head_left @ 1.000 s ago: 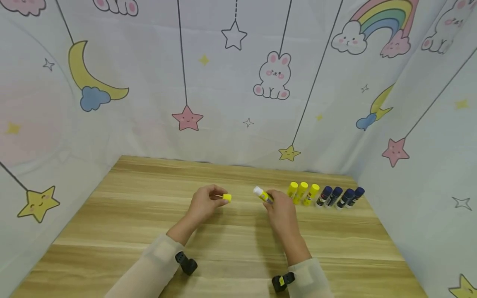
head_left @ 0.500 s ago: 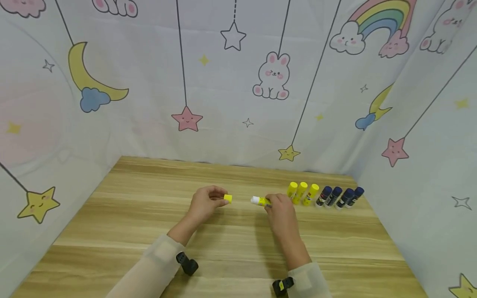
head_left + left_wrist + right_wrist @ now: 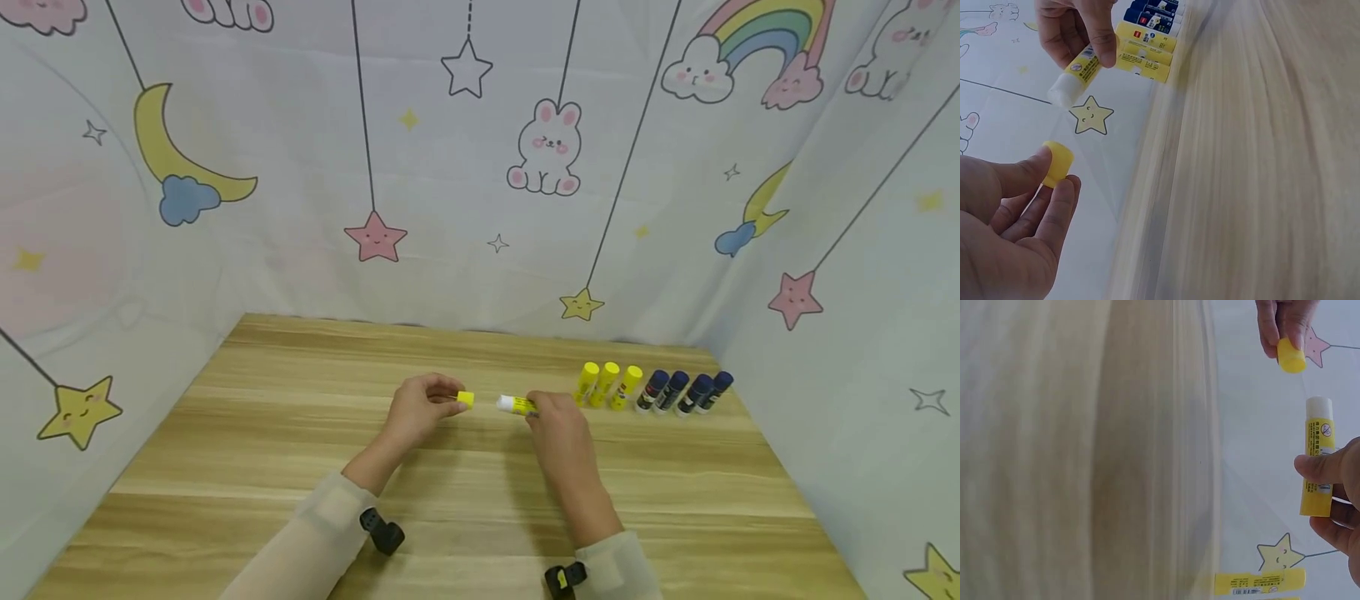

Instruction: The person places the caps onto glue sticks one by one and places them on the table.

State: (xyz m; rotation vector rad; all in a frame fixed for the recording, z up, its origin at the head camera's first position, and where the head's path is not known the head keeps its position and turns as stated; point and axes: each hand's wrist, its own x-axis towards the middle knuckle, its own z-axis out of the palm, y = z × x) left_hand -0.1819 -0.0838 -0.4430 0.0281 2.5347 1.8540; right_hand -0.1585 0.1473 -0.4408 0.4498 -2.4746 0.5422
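A yellow glue stick cap [image 3: 466, 400] is pinched between the thumb and fingers of my left hand [image 3: 417, 410]. My right hand [image 3: 564, 433] grips the uncapped glue stick [image 3: 1318, 465] by its yellow body. In the head view the stick lies level, its white end pointing left toward the cap. A small gap separates that white end [image 3: 1066, 90] from the cap [image 3: 1059, 165] in the left wrist view. Both pieces are held above the table.
Behind my right hand, several yellow glue sticks [image 3: 609, 385] and dark blue ones [image 3: 685, 395] stand in a row on the wooden table [image 3: 300, 467]. A white patterned curtain [image 3: 450, 183] surrounds the table's back and sides.
My right hand has turned the glue stick from slanted to level and moved it left. The left hand has shifted slightly right with the cap, so the gap between them is smaller.
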